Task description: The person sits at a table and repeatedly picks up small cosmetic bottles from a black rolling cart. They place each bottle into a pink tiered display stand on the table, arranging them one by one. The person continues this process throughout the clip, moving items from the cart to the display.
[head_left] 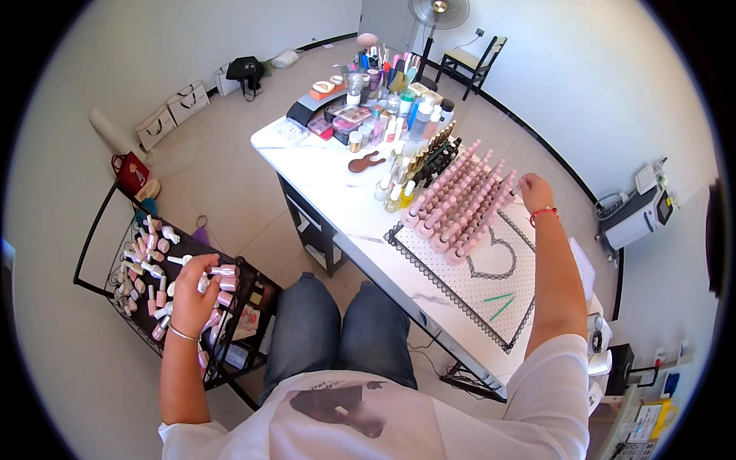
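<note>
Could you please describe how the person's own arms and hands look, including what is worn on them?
The left hand wears no glove, and a thin silvery bangle circles its wrist. The right hand is also gloveless, with a red bracelet at its wrist. The white sleeves are short and loose.

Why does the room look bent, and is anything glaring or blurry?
Head view: the fisheye lens curves the walls and leaves black corners; head view: the white tabletop looks bright, slightly washed out; head view: pink bottles and left hand look fairly sharp.
</note>
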The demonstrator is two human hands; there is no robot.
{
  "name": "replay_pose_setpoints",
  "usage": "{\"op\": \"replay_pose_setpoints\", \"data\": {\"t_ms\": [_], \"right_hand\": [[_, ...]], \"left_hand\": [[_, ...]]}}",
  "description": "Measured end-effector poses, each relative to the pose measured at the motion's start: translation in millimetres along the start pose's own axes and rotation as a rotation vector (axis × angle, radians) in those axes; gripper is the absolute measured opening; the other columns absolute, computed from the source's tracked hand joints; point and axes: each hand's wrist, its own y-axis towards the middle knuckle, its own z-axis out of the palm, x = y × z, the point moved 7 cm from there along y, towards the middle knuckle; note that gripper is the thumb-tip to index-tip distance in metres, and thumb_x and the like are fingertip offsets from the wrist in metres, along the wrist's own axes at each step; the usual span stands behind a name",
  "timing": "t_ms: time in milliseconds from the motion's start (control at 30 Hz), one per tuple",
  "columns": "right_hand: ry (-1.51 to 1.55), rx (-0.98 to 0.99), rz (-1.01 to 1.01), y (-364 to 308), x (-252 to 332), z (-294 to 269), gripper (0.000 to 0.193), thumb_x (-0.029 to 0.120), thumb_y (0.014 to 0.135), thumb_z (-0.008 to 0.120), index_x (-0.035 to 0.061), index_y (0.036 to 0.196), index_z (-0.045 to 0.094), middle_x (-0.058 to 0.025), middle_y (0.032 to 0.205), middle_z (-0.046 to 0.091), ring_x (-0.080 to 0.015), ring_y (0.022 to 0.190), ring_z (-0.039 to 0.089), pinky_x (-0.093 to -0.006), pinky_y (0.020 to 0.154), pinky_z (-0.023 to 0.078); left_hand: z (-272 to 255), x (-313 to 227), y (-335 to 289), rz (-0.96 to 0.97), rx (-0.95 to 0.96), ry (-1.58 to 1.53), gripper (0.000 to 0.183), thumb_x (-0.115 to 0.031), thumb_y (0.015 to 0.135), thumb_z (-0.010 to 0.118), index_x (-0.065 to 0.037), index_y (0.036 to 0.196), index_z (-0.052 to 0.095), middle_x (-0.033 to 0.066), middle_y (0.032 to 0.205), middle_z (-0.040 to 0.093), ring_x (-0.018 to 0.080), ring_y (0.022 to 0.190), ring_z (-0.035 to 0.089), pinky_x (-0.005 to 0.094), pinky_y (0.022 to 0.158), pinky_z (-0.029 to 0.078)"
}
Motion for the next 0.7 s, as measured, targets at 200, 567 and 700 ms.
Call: {"op": "replay_pose_setpoints", "data": {"t_ms": [200,567,700], "right_hand": [[-0.003,-0.014,0.017,2.7,-2.0,1.3,0.021,0.024,0.090,0.062,0.0049,0.095,0.071,-0.0186,0.086,0.071,-0.0370,0.083,0.068,-0.0443,0.076,0.052],[0.036,-0.005,0.035,1.0,-3.1,-0.3,0.020,0.022,0.091,0.061,0.0053,0.095,0.071,-0.0186,0.087,0.071,-0.0373,0.085,0.068,-0.0449,0.077,0.052],[0.026,0.009,0.009,-1.0,4.3,-1.4,0.020,0.022,0.090,0.062,0.0051,0.095,0.071,-0.0184,0.087,0.071,-0.0370,0.084,0.068,-0.0449,0.077,0.052]], "left_hand": [[7.1,-4.3,0.4,0.019,0.045,0.012,0.034,0.007,0.079,0.065,0.001,0.112,0.062,0.0159,0.101,0.066,0.0311,0.089,0.064,0.0376,0.081,0.052],[16.9,3.3,-2.9,0.017,0.097,-0.019,0.030,0.004,0.081,0.066,0.000,0.111,0.063,0.0157,0.101,0.067,0.0316,0.090,0.065,0.0374,0.081,0.052],[17.8,0.3,-2.2,0.002,0.127,-0.025,0.030,0.003,0.082,0.065,0.000,0.112,0.063,0.0163,0.102,0.067,0.0322,0.091,0.065,0.0378,0.082,0.052]]}}
